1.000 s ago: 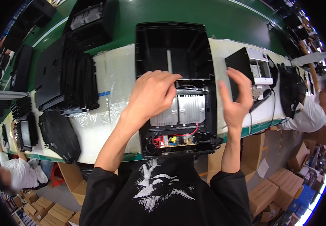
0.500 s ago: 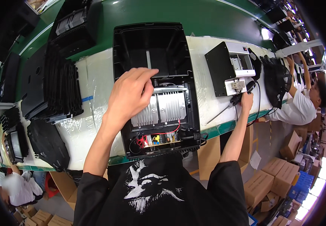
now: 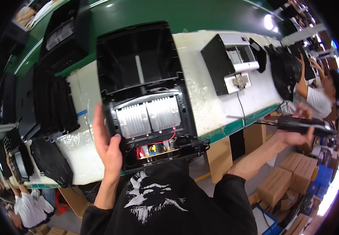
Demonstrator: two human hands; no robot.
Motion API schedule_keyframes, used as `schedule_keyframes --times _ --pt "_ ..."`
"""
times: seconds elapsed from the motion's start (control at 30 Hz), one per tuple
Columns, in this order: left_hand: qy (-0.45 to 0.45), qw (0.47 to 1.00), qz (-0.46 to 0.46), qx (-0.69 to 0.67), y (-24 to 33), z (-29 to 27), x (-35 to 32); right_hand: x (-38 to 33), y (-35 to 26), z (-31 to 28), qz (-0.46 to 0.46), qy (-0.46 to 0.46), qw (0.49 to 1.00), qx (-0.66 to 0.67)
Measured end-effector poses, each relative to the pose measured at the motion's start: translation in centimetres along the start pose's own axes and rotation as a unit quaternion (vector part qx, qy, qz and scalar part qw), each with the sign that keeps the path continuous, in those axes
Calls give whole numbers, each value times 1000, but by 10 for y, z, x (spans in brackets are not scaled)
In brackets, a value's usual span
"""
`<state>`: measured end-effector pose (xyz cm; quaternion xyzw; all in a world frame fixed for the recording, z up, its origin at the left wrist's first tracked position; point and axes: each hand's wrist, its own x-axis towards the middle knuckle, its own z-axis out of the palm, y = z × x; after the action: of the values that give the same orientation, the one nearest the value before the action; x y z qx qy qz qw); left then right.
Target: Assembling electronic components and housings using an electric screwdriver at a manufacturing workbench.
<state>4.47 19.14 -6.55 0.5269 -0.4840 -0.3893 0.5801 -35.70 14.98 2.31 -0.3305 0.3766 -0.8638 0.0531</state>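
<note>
In front of me an opened black plastic housing [image 3: 106, 82] lies on the bench, its deep cover section tilted up at the far end. Two finned silver heat sinks [image 3: 132, 119] sit inside it, with a small circuit board [image 3: 157, 150] and red wires at the near end. My left hand [image 3: 110, 147] is alongside the housing's left edge, fingers stretched out and thumb at the rim. Past the bench's front edge, on the right, my right hand [image 3: 291, 138] grips a black electric screwdriver [image 3: 304, 125], its long thin bit pointing left toward the bench.
A black-and-white device with a metal fixture [image 3: 240, 80] stands right of the housing. Stacked black panels [image 3: 54, 102] and a dark cover [image 3: 52, 160] lie left. Cardboard boxes [image 3: 277, 184] are on the floor at right. A co-worker [image 3: 320, 96] works at the far right.
My right hand has lifted the screwdriver from beside the white device and swung it right, off the bench. My left hand has moved from over the heat sinks to the housing's left side.
</note>
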Motion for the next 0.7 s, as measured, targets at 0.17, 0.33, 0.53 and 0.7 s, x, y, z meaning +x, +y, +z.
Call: schedule_keyframes --times 0.17,0.33,0.53,0.7 --pt "19 999 -50 3 0 2 -6 42 -23 -9 5 -149 988 47" --pt "50 995 -71 40 0 10 -9 26 5 10 -100 -95 990 -24" --pt "57 991 -103 58 -1 10 -8 20 27 8 -67 -214 974 -40" --pt "52 992 -92 67 -3 9 -7 36 32 34 14 -423 905 37"
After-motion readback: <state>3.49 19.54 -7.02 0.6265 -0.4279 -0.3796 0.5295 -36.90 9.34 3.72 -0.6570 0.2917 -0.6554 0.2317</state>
